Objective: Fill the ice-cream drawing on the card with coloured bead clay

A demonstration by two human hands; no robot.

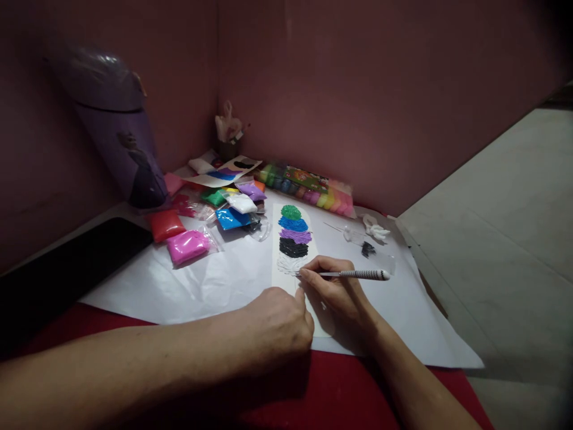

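My right hand [333,283] pinches a thin metal clay-modelling tool with a striped handle [364,275]. Its tip meets the white clay patch [290,264] on a cream card strip [280,283]. Up the strip from there run textured bands of black clay [293,247], purple clay [295,236], blue clay [293,224] and green clay [291,212]. My left hand [280,322] rests over the strip's lower part, fingers curled, one fingertip pointing up just below the white clay. What those curled fingers hold, if anything, is hidden.
White paper [201,292] covers much of the red table [340,394]. Clay packets [190,246] lie left; a multicoloured clay pack [308,188] lies behind. White clay lumps [376,229] and black scraps [367,249] sit right. A purple container [119,143] and a dark slab [76,263] stand left.
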